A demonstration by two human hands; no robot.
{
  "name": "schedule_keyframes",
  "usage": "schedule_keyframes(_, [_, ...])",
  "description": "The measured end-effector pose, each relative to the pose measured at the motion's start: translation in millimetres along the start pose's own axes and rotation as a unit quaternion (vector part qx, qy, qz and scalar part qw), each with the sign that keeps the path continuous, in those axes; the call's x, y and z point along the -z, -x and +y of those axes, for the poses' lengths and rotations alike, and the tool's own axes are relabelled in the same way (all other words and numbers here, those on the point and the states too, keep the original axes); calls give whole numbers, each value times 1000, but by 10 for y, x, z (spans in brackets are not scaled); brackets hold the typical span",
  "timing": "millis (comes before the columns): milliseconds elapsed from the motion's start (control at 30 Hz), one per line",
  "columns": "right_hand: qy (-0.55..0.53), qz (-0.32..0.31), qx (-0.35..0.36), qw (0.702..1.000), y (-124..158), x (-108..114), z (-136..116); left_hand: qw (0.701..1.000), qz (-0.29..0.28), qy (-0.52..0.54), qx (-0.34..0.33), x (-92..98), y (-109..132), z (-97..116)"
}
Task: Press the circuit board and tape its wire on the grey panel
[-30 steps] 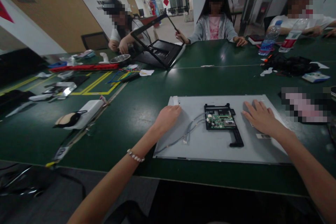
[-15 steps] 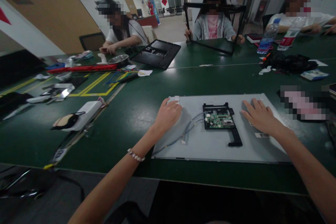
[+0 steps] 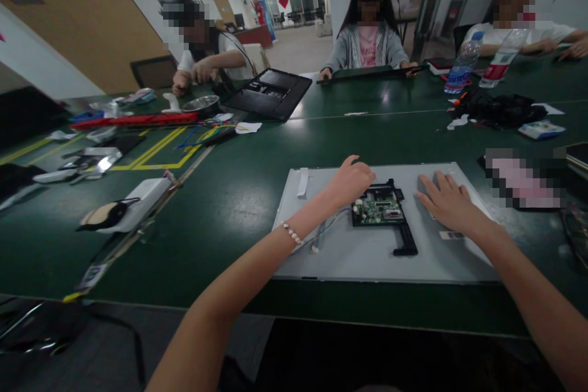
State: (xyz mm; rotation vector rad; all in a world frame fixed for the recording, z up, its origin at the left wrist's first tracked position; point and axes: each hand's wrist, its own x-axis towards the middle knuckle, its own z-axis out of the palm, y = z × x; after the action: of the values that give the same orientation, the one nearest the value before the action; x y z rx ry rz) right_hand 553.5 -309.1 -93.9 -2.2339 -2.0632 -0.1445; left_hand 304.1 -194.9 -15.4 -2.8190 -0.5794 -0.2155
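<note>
A grey flat display panel (image 3: 340,266) lies on the green table in front of me. On it rests a black plastic bracket (image 3: 406,240) carrying a green circuit board (image 3: 379,211), with thin grey cables (image 3: 337,219) running off to its left. My left hand (image 3: 353,181) is over the bracket's upper left corner, its fingers bent and one lifted apart; their tips are partly hidden, and I see nothing held. Fingers spread, my right hand (image 3: 446,201) lies flat on the panel's right side. A white strip (image 3: 302,183) is stuck near the panel's upper left corner.
Across the table, one person holds a black frame (image 3: 372,75); two others sit at either side. A black back cover (image 3: 272,93) lies left of centre. Two plastic bottles (image 3: 465,62) stand at the back right. A white box-shaped object (image 3: 146,199) lies left.
My left hand has moved right, from the panel's upper left corner to the bracket. My right hand stays put. The person opposite has lowered the black frame to the table.
</note>
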Motion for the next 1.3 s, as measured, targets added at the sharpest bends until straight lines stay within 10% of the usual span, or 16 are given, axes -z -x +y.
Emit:
schedule_keyframes(233, [-40, -1, -9, 999, -35, 88, -38, 1000, -20, 19, -7, -164, -103, 110])
schedule_keyframes(700, [-219, 24, 193, 956, -15, 319, -488, 988, 25, 149, 28, -243, -29, 83])
schedule_keyframes(1300, [-250, 4, 203, 947, 8, 325, -520, 963, 70, 251, 69, -410, -21, 58])
